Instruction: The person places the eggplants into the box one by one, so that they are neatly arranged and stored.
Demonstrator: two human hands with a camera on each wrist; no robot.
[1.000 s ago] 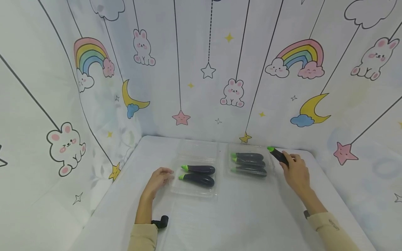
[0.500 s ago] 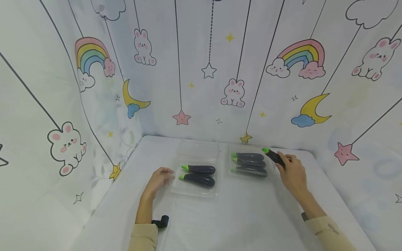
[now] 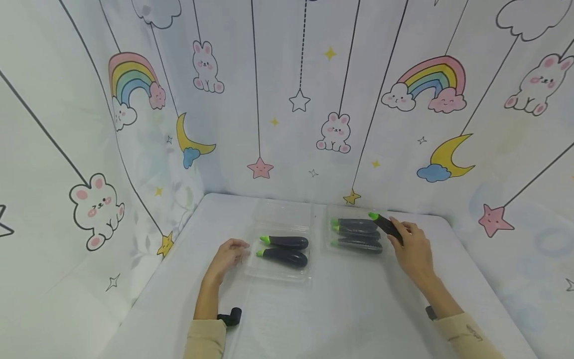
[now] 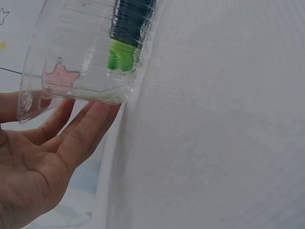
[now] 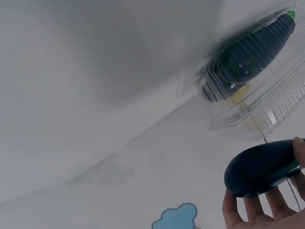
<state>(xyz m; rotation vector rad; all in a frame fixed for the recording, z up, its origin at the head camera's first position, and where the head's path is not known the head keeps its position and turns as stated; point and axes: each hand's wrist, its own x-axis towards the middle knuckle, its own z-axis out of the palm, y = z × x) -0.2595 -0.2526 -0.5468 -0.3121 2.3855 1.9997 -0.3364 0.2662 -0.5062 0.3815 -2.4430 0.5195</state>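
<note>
In the head view my right hand (image 3: 414, 249) grips a dark eggplant with a bright green stem (image 3: 386, 226). Its stem end overlaps the back right part of the right clear plastic box (image 3: 330, 234), where three eggplants (image 3: 356, 243) lie side by side. The held eggplant's rounded end (image 5: 257, 167) shows in the right wrist view, fingers beneath it. My left hand (image 3: 228, 257) is at the left side of another clear box (image 3: 264, 273), which holds two eggplants (image 3: 287, 257). Seen from the left wrist, relaxed fingers (image 4: 81, 138) touch that box's end wall (image 4: 86, 95).
The left box's clear lid (image 3: 282, 214) lies folded back behind it. Both boxes stand on a white-covered table (image 3: 341, 314), near its back edge. A cloth printed with rabbits, stars and rainbows (image 3: 287, 65) hangs close behind and along the sides.
My right hand has moved left with the eggplant, bringing its green stem from beside the right box to over it. The left hand has stayed in place.
</note>
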